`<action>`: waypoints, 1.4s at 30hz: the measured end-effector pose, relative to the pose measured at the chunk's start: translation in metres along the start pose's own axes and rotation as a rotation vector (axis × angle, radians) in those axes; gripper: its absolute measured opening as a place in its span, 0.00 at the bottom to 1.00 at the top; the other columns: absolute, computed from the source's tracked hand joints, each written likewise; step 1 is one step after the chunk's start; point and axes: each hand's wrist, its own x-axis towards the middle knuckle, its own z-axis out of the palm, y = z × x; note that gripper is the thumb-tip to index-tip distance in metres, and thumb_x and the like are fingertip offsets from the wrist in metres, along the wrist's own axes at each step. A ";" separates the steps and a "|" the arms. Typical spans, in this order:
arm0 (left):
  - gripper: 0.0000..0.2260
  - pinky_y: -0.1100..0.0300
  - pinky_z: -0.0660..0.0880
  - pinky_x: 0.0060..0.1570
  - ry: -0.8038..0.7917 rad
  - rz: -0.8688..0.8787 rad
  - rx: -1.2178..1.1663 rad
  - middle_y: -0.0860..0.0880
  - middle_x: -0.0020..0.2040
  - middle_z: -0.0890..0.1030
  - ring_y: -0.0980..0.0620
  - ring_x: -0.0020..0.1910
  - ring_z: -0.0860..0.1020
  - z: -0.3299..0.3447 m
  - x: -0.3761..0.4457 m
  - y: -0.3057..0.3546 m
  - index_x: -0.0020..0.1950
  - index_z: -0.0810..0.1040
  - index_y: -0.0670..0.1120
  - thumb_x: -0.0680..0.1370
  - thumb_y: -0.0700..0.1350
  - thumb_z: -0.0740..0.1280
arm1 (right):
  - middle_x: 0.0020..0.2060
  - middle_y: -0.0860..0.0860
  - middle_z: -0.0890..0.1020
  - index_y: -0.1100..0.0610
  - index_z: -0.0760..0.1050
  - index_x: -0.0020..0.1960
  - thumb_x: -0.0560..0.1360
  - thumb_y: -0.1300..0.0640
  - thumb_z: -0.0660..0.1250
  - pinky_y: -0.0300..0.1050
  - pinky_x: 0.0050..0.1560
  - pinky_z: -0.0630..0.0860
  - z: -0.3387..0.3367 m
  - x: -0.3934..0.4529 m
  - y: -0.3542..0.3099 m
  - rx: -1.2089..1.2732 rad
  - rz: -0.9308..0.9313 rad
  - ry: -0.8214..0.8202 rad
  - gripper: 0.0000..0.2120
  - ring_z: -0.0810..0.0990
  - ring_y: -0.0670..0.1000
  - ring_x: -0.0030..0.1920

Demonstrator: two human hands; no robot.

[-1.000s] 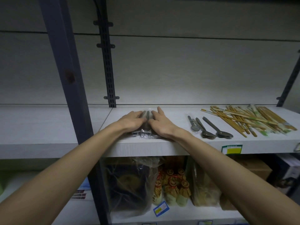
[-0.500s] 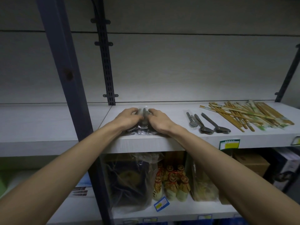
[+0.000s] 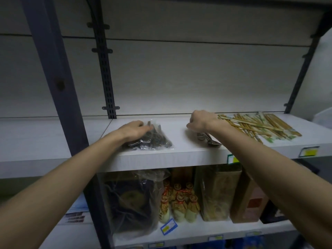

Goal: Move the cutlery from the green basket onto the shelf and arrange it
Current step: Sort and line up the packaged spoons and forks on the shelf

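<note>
Arranging cutlery already laid on the shelf (image 3: 161,159); the green basket is out of view.

The left hand (image 3: 133,130) rests with relaxed fingers on the clear crinkled bag of dark cutlery (image 3: 152,141), left of the spoons (image 3: 210,139). The right hand (image 3: 203,121) hovers curled over the handles of these smooth metal spoons; whether it grips them cannot be told. Slim wooden chopsticks (image 3: 256,124), some paper-sleeved, lie fanned right of the spoons. Judged next: square the spoons parallel, with a light pinch on slippery handles.
</note>
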 end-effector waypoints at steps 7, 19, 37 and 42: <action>0.29 0.51 0.65 0.69 0.017 -0.011 -0.059 0.44 0.75 0.70 0.44 0.71 0.70 0.003 0.000 0.000 0.77 0.67 0.44 0.82 0.61 0.60 | 0.34 0.53 0.77 0.61 0.74 0.37 0.76 0.60 0.60 0.42 0.38 0.68 0.011 0.008 -0.010 0.317 -0.079 -0.121 0.10 0.75 0.56 0.41; 0.20 0.53 0.68 0.68 0.151 -0.051 -0.356 0.51 0.65 0.78 0.49 0.64 0.75 -0.006 0.001 -0.027 0.67 0.79 0.50 0.80 0.59 0.65 | 0.53 0.60 0.83 0.66 0.79 0.56 0.80 0.55 0.60 0.50 0.55 0.77 0.031 -0.007 -0.058 0.717 -0.149 -0.013 0.16 0.80 0.57 0.52; 0.20 0.55 0.63 0.64 0.113 0.037 -0.054 0.47 0.74 0.72 0.47 0.71 0.70 0.004 -0.016 -0.030 0.75 0.69 0.48 0.85 0.54 0.58 | 0.66 0.63 0.76 0.65 0.72 0.67 0.85 0.50 0.49 0.50 0.65 0.68 0.050 -0.033 -0.110 0.635 -0.182 0.002 0.23 0.74 0.62 0.66; 0.28 0.48 0.60 0.76 0.189 0.020 -0.136 0.51 0.80 0.64 0.47 0.77 0.64 -0.009 -0.017 -0.031 0.79 0.65 0.54 0.81 0.64 0.58 | 0.62 0.63 0.78 0.65 0.75 0.60 0.85 0.51 0.50 0.50 0.60 0.70 0.037 -0.031 -0.095 0.641 -0.196 0.067 0.21 0.76 0.63 0.62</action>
